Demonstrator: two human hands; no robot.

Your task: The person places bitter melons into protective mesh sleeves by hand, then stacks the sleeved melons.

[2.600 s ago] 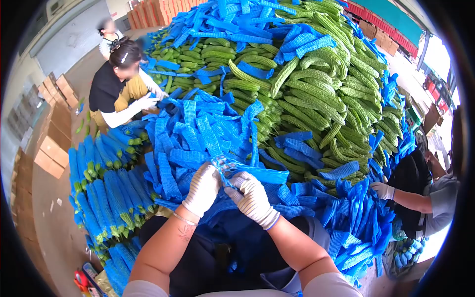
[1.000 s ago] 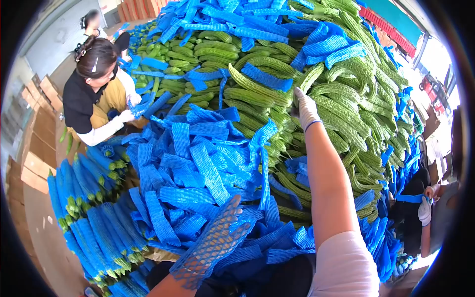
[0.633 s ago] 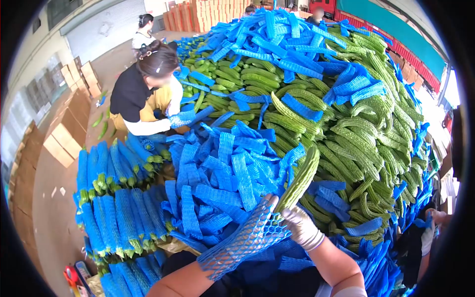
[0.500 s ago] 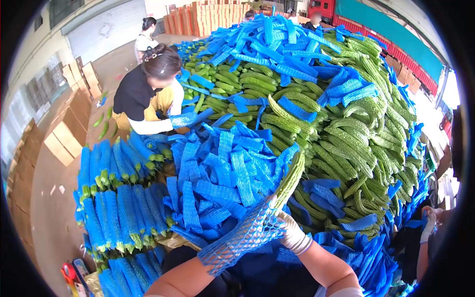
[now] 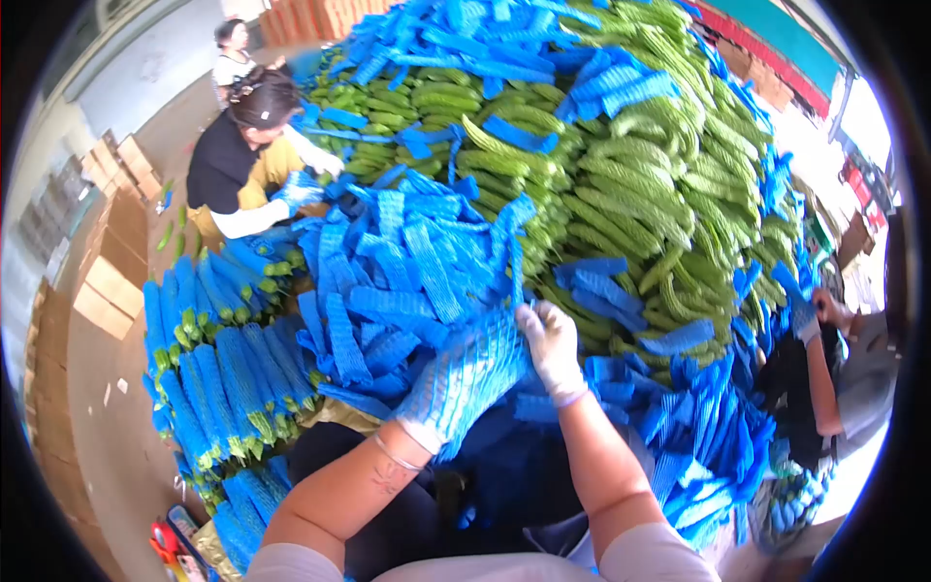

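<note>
My left hand point(image 5: 477, 367) is near the middle, a blue mesh net sleeve point(image 5: 448, 390) stretched over it from fingers to wrist. Its fingers are blurred and covered by the mesh. My right hand point(image 5: 553, 351), in a whitish glove, meets its fingertips, with thumb and fingers pinched on the sleeve's edge. No green gourd is visible between my hands. Just beyond them lies a heap of loose blue nets point(image 5: 388, 281). Behind it and to the right rises a big pile of bumpy green gourds point(image 5: 630, 194).
Netted gourds point(image 5: 238, 378) lie in rows at the left. A person in a dark top point(image 5: 233, 160) crouches beyond them, with another person behind. Cardboard boxes point(image 5: 121, 262) stand at the far left. A co-worker's arm point(image 5: 822, 373) reaches in at right. Red-handled scissors point(image 5: 167, 543) lie lower left.
The gourd that stood upright in my left hand is out of sight. My right hand has moved up to the left fingertips. The view has shifted, and the co-worker's arm at right shows more.
</note>
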